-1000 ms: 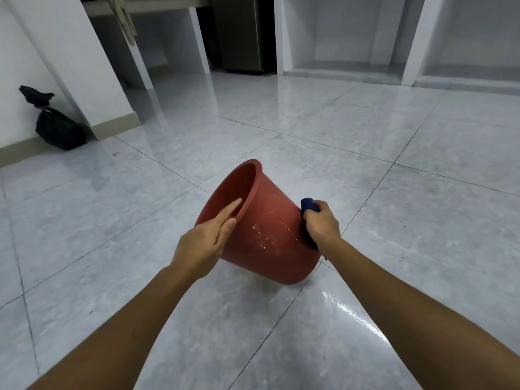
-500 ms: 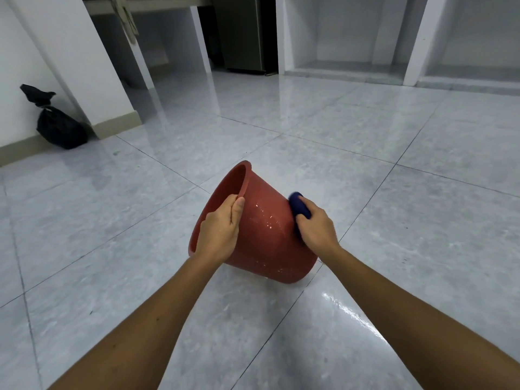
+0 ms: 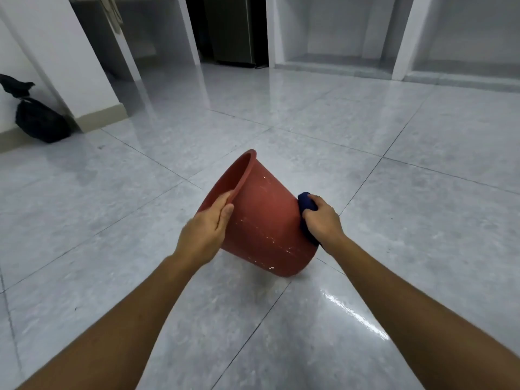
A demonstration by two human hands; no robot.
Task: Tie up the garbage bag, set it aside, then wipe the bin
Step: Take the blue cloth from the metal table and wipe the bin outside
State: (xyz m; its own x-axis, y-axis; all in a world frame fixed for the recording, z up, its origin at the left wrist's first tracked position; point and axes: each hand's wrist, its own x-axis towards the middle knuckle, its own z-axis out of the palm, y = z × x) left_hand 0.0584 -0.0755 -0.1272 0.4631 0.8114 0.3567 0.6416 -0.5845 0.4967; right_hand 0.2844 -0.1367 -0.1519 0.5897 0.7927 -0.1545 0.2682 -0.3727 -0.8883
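Observation:
A red plastic bin (image 3: 264, 220) with pale specks on its side is tilted on the tiled floor, mouth facing up and to the left. My left hand (image 3: 206, 229) grips its near rim. My right hand (image 3: 320, 220) presses a dark blue cloth (image 3: 305, 204) against the bin's right outer wall. A tied black garbage bag (image 3: 39, 119) lies at the far left against the wall.
Glossy grey floor tiles (image 3: 422, 192) spread all around. A white pillar (image 3: 70, 66) stands beside the bag. White alcoves (image 3: 337, 32) and a dark appliance (image 3: 230, 29) line the back.
My left hand went from resting flat on the rim to gripping it, and the bin turned, its mouth swinging further left. My right hand slid the cloth along the outer wall.

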